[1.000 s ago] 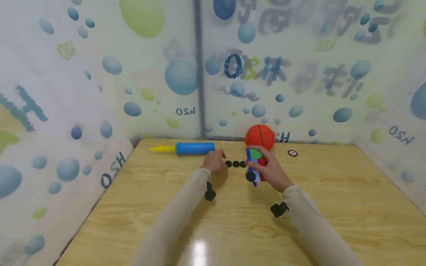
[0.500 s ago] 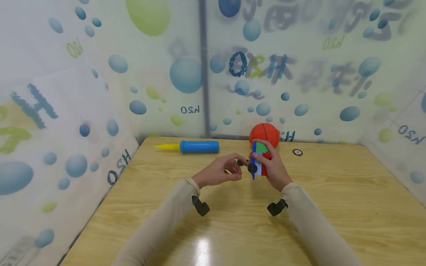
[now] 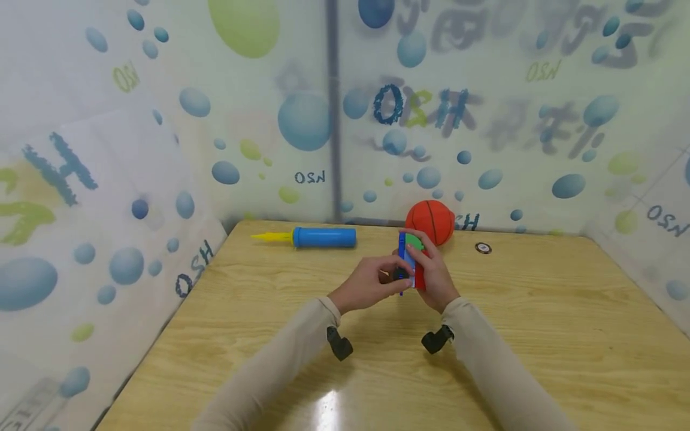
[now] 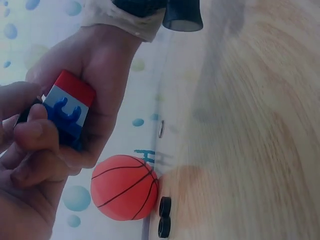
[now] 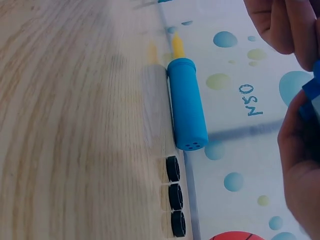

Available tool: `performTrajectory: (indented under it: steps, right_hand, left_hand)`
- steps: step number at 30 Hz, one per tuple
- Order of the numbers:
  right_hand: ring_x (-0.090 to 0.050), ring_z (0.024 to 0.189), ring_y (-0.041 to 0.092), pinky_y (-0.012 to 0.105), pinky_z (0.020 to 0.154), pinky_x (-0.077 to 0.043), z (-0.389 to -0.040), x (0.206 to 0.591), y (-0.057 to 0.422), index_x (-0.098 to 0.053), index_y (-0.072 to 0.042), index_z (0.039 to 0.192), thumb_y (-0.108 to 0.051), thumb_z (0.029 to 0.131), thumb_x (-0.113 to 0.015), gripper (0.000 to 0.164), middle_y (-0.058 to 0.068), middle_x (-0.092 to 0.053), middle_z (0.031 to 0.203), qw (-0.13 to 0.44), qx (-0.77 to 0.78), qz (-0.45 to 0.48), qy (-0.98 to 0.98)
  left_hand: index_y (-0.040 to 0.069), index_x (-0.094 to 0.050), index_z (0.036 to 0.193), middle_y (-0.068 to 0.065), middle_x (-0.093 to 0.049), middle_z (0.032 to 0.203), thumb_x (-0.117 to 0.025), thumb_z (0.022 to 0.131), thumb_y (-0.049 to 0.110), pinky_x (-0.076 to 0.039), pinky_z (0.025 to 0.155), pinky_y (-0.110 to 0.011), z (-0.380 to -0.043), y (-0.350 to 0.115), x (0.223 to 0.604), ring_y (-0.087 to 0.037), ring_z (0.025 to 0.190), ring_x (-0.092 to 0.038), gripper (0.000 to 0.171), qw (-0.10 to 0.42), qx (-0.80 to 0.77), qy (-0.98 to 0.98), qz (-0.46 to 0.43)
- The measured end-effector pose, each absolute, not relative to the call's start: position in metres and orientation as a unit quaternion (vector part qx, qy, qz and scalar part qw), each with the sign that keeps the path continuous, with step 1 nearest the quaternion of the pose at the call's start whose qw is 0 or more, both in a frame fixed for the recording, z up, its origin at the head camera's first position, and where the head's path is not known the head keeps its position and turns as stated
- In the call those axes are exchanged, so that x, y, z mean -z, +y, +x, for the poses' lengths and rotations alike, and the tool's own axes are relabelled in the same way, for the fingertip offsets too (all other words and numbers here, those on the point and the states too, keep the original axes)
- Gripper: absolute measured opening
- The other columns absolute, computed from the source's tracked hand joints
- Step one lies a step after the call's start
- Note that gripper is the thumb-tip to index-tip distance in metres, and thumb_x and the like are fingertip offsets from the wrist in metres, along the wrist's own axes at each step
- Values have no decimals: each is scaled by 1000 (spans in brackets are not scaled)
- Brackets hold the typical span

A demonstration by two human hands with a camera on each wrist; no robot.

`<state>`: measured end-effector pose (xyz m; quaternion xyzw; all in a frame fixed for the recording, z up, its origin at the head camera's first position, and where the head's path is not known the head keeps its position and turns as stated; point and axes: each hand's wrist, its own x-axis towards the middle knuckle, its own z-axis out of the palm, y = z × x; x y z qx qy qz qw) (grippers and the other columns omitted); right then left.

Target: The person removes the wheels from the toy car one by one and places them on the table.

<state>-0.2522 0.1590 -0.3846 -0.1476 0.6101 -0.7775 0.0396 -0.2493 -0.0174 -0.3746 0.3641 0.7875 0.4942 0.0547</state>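
My right hand (image 3: 439,278) grips a toy car of plastic building blocks (image 3: 420,279), held above the table with its blue base turned to the left. Green, pale and red blocks show on it; in the left wrist view its end shows red, white and blue parts (image 4: 68,100). A black toy wheel (image 3: 400,273) is at the car's blue side. My left hand (image 3: 363,285) pinches this wheel between thumb and fingers, which partly cover it. Beyond the hands, three more black wheels (image 5: 175,196) stand in a row on the table, hidden in the head view.
A blue hand pump (image 3: 325,237) with a yellow nozzle lies at the back left of the wooden table (image 3: 259,335). Behind the right hand sits a red basketball (image 3: 433,221), with a round chip (image 3: 483,248) to its right. Patterned curtains enclose the back and sides.
My left hand has come from the row of wheels back toward me and then right, onto the wheel at the car's side. The right hand keeps its grip on the car, shifting slightly.
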Motion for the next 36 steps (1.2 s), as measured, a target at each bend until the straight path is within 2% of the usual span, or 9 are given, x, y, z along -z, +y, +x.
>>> performTrajectory:
  steps: [7, 12, 15, 20, 22, 28, 30, 32, 36]
  right_hand:
    - [-54, 103, 14, 22, 79, -57, -253, 385, 155, -46, -22, 140, -26, 108, -43, 32, 2, -50, 115, 5, 766, -148, 625]
    - [-58, 87, 11, 21, 69, -56, -256, 385, 152, -40, -9, 145, -19, 105, -52, 43, 2, -53, 104, -23, 753, -157, 639]
    - [-58, 81, 12, 22, 66, -55, -258, 387, 151, -42, -10, 144, -16, 103, -56, 44, 3, -55, 98, -33, 739, -160, 654]
    - [-55, 96, 18, 23, 76, -53, -261, 392, 150, -50, -14, 139, -12, 101, -58, 39, 9, -55, 114, -76, 651, -151, 740]
    - [-53, 100, 21, 24, 79, -52, -263, 393, 151, -52, -16, 138, -13, 101, -59, 38, 12, -54, 119, -84, 631, -134, 759]
    - [-56, 99, 22, 26, 82, -54, -269, 382, 158, -51, -17, 138, -23, 103, -57, 37, 12, -54, 118, -95, 633, -110, 760]
    - [-57, 99, 21, 26, 82, -54, -270, 377, 160, -50, -17, 139, -24, 103, -57, 37, 11, -54, 119, -95, 631, -108, 762]
    - [-59, 98, 22, 27, 80, -55, -270, 374, 162, -48, -17, 141, -26, 103, -56, 39, 11, -54, 121, -83, 636, -101, 760]
    - [-59, 100, 24, 29, 79, -56, -271, 373, 168, -44, -17, 144, -27, 104, -54, 42, 11, -51, 122, -56, 656, -81, 748]
  left_hand:
    - [10, -68, 103, -9, -68, 89, -72, 93, 14, -47, 52, -21, -246, -13, 374, -9, 60, -57, 12, 35, -519, 788, 329]
    - [10, -66, 101, -11, -68, 92, -71, 94, 15, -49, 53, -24, -245, -11, 376, -10, 58, -57, 10, 37, -536, 784, 311]
    - [10, -65, 98, -8, -68, 93, -70, 94, 14, -49, 54, -23, -244, -10, 380, -9, 56, -56, 8, 25, -544, 782, 302]
    - [7, -62, 92, -9, -64, 71, -66, 94, 7, -42, 53, -17, -243, -5, 390, -6, 52, -49, 5, -54, -505, 802, 316]
    - [7, -61, 95, -9, -63, 66, -64, 96, 9, -43, 53, -18, -243, -5, 394, -7, 52, -50, 4, -60, -496, 806, 316]
    - [7, -60, 115, -14, -68, 82, -56, 104, 20, -57, 59, -40, -254, -18, 392, -15, 58, -60, 18, 31, -558, 778, 285]
    - [5, -61, 118, -15, -66, 84, -53, 105, 20, -56, 62, -40, -261, -24, 389, -14, 61, -59, 22, 43, -572, 775, 265]
    - [4, -62, 120, -12, -64, 84, -50, 106, 20, -52, 62, -32, -267, -29, 386, -14, 65, -56, 25, 52, -576, 781, 237]
    - [1, -59, 129, -8, -58, 88, -39, 110, 19, -41, 65, -26, -279, -34, 383, -14, 71, -49, 33, 117, -594, 778, 168]
